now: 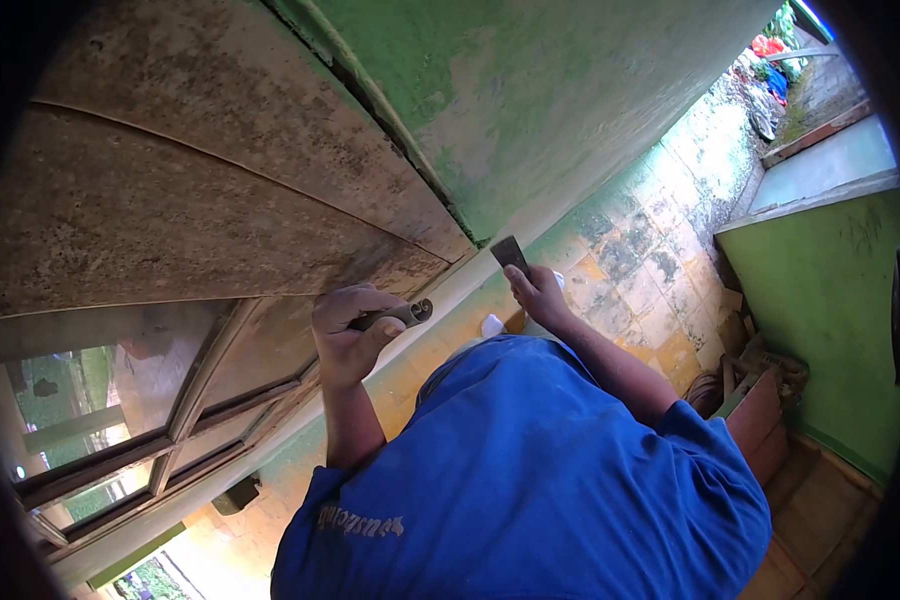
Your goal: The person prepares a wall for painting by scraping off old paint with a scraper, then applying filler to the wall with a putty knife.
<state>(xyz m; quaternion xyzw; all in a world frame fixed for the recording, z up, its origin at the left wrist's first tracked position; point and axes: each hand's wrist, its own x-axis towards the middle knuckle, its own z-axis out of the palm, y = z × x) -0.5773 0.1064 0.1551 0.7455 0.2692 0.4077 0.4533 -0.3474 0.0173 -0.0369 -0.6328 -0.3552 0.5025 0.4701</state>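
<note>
Left of centre, the left hand [342, 336] curls around a roll [408, 314] near the brown panel [170, 215]; at centre, the right hand [540, 293] pinches a dark blade [508, 252], thumb on top; best hold the blade flat and steady, the roll clear of its edge.

The left hand [350, 335] is gripping a roll [395, 318] – its coiled end facing right – near a mottled brown panel [200, 200]. The right hand [535, 293] is pinching a flat dark piece [508, 253], which is tilting toward the panel's corner. A blue shirt [530, 460] is filling the lower middle. A glazed frame [175, 445] is standing at the left, a green wall [530, 90] is rising beyond the panel, and stained tiles [670, 270] are stretching away to the upper right.
</note>
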